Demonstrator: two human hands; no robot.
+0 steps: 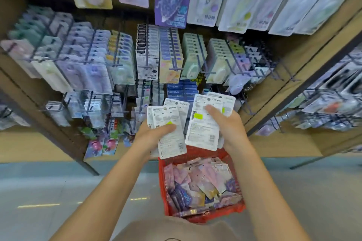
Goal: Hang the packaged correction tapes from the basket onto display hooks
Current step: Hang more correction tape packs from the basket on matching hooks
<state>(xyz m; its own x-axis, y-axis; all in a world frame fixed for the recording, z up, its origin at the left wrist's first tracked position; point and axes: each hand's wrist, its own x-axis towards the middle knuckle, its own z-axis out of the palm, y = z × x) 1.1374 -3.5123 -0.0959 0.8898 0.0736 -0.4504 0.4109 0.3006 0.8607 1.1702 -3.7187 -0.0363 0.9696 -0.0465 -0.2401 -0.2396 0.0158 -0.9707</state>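
Fingers and thumb of the left hand [151, 133] are clamped on a fanned stack of white correction tape packs [170, 129], backs toward the camera; those of the right hand [227, 123] grip a second white stack [203, 123], thumb pressed across its face. Both stacks are held above the red basket [197, 154], which stands on the floor and holds more pink and purple packs [199, 184]. Beyond the hands, display hooks [172, 53] carry rows of hanging packs
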